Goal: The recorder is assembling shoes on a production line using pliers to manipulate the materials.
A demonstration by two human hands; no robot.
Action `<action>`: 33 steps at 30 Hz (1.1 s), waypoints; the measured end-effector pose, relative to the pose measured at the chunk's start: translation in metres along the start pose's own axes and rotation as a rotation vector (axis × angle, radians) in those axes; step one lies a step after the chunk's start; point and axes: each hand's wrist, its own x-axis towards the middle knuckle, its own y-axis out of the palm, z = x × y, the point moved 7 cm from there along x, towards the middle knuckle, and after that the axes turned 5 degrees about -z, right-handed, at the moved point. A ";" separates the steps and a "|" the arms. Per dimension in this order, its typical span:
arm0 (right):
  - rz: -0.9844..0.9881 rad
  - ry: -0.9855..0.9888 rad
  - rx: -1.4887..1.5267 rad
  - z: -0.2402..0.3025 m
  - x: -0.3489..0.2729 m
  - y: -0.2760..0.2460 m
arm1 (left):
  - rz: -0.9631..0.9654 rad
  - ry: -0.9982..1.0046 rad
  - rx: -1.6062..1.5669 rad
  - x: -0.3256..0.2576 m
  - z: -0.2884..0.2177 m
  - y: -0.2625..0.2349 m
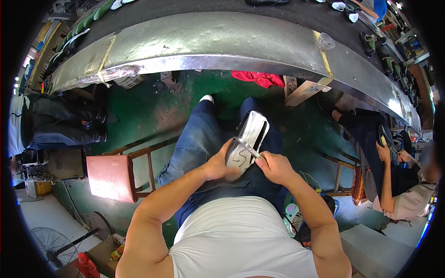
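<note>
Two bare forearms rise from the lower edge and bend inward, meeting over the lap of a seated person. The left hand (217, 164) is cupped, fingers curled and thumb turned up, closed in a supporting grip. The right hand (274, 167) sits just beside it, knuckles upward, fingers pinched tight together. Both elbows flare outward from the torso, wrists held nearly level.
</note>
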 end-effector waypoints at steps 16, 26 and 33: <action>-0.484 0.062 1.063 -0.061 -0.046 0.040 | -0.286 0.481 -0.512 0.025 -0.158 -0.087; -0.183 0.109 0.581 -0.041 -0.049 -0.011 | -0.106 -0.367 -0.544 0.104 0.039 0.015; -0.378 -0.359 0.110 -0.012 -0.036 -0.033 | -0.093 -0.302 -0.650 0.075 0.051 0.034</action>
